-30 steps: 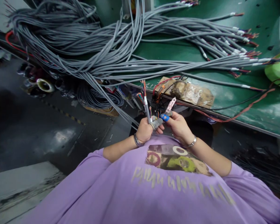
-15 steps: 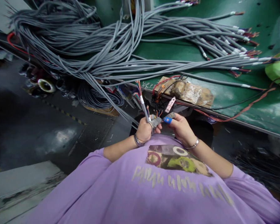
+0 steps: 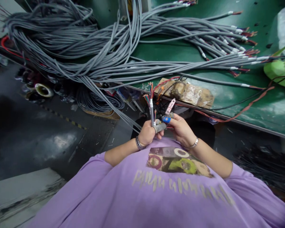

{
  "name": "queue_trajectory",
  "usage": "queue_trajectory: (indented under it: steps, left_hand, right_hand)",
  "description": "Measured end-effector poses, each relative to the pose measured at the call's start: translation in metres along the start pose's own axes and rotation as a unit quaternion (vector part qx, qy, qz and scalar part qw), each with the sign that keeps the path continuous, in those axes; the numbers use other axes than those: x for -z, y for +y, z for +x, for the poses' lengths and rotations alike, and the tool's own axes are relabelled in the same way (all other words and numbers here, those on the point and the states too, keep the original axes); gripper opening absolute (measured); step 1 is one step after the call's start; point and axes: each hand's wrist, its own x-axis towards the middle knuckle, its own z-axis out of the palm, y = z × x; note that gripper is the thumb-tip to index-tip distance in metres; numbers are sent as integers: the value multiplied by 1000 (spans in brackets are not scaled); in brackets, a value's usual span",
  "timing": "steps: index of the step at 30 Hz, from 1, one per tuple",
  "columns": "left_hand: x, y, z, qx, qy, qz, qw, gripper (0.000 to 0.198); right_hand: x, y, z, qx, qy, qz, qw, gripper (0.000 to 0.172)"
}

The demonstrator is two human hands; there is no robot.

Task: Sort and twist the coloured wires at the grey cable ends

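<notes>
My left hand [image 3: 148,133] is closed round several grey cables [image 3: 152,114]. Their stripped ends stick up above the fist, showing thin coloured wires [image 3: 151,90] beyond white bands. Grey wrapping covers the left thumb. Close beside it, my right hand [image 3: 180,126] is in a pinch, with a blue band on the thumb and a worn covering on the forefinger. Thin wires [image 3: 170,127] show between the two hands; the exact grip of the right fingertips on them is too small to make out.
A large heap of grey cables [image 3: 68,38] lies across the green table [image 3: 161,52]. At its front edge sits a taped wooden block [image 3: 190,94], with a pink tag [image 3: 170,106] hanging nearby. A light-green object [image 3: 279,71] stands at the right. Coiled cable [image 3: 99,99] rests below.
The cable ends in my left hand have turned more upright. My right thumb and forefinger have moved slightly up and left, and the fanned wire tips between the hands no longer show.
</notes>
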Motion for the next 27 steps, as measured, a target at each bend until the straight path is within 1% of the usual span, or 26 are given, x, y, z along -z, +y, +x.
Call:
queue_trajectory:
  steps: [2, 5, 6, 8, 10, 12, 14, 15, 16, 17, 19, 20, 21, 22, 23, 26, 27]
  left_hand:
    - [1, 1, -1, 5, -6, -5, 1000, 42]
    - [3, 2, -4, 18, -24, -6, 1000, 42]
    - [4, 2, -4, 21, -29, -11, 999, 42]
    - [7, 4, -3, 25, -32, -34, 999, 42]
    - [8, 6, 0, 35, -38, -56, 997, 44]
    - [7, 10, 4, 43, -50, -68, 995, 46]
    - [6, 14, 9, 44, -64, -77, 994, 47]
    - [6, 16, 11, 43, -69, -82, 993, 47]
    - [5, 18, 14, 40, -74, -87, 993, 46]
    - [5, 20, 16, 37, -79, -91, 992, 46]
    - [6, 22, 21, 28, -94, -93, 991, 46]
    - [7, 23, 23, 25, -104, -90, 990, 46]
    - [8, 23, 26, 25, -114, -84, 990, 46]
    - [10, 24, 27, 27, -125, -77, 989, 47]
    - [10, 24, 29, 30, -134, -71, 988, 47]
    - [11, 23, 32, 44, -149, -59, 986, 50]
    - [11, 22, 33, 49, -151, -56, 986, 51]
  right_hand:
    - [3, 1, 4, -8, 48, 53, 997, 34]
    - [17, -4, 13, -10, 142, 120, 982, 39]
    - [22, -8, 16, -19, 150, 133, 980, 39]
    - [31, -15, 20, -58, 109, 126, 984, 36]
    - [35, -21, 23, -89, 41, 92, 991, 39]
    - [34, -25, 26, -83, -18, 50, 995, 47]
    - [30, -27, 30, -51, -58, 11, 997, 51]
    - [28, -26, 31, -26, -65, -6, 998, 52]
    - [26, -25, 33, 7, -57, -21, 998, 52]
    - [24, -23, 35, 48, -36, -33, 998, 51]
    - [21, -18, 37, 135, 29, -50, 989, 53]
    - [19, -16, 37, 171, 60, -54, 982, 55]
    - [18, -14, 38, 193, 78, -55, 977, 57]
    - [16, -12, 38, 195, 82, -52, 976, 58]
    - [14, -11, 38, 179, 72, -46, 980, 60]
    - [7, -13, 37, 77, 19, -11, 997, 67]
    - [4, -15, 37, 50, 13, 3, 999, 69]
